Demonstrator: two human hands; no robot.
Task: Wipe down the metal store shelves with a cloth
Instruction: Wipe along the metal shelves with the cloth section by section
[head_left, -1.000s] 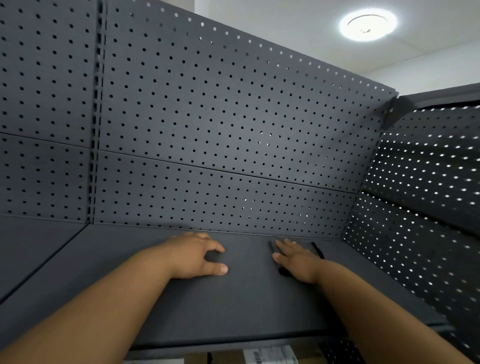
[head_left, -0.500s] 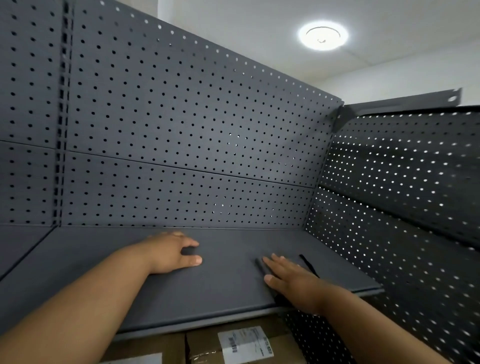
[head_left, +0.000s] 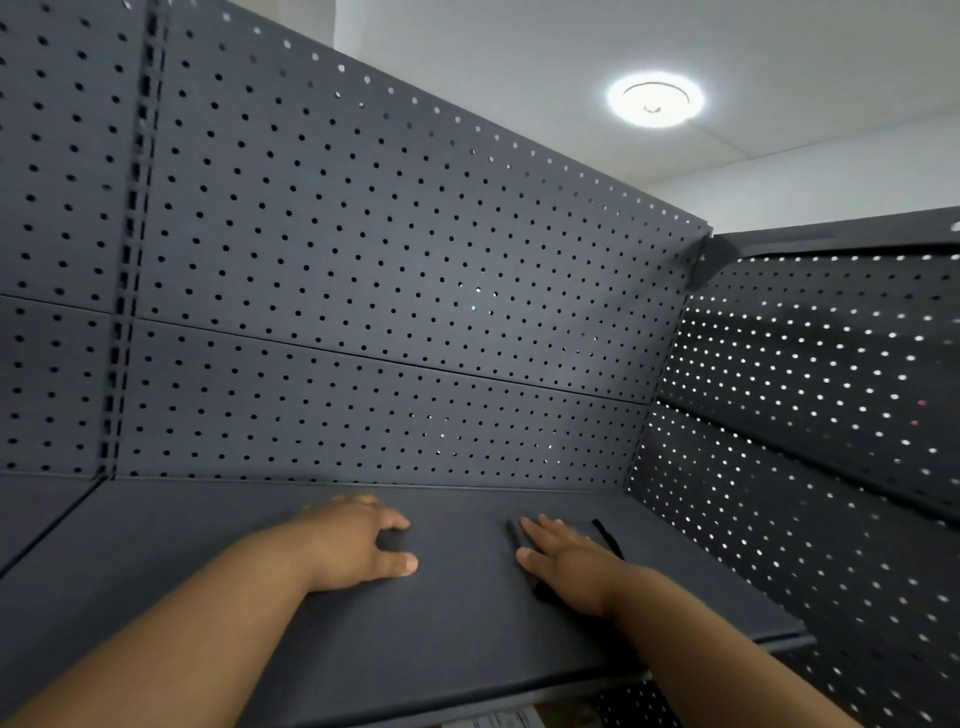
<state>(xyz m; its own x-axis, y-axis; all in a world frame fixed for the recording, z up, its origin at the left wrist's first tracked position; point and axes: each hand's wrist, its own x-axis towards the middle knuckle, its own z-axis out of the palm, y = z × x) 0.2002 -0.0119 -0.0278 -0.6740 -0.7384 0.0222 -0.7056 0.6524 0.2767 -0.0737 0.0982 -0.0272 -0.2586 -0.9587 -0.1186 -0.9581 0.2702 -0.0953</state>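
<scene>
dim scene, glaring round ceiling light, wide-angle edge bending (left blurred), soft focus

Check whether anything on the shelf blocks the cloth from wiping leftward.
Only the left hand, resting on the shelf just left of the cloth, which the right hand presses flat. No other object shows on that surface.

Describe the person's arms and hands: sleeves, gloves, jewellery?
Left forearm and right forearm are bare to the frame edge: no sleeves in view. Left hand and right hand wear no gloves; no watch, band or ring shows.
</scene>
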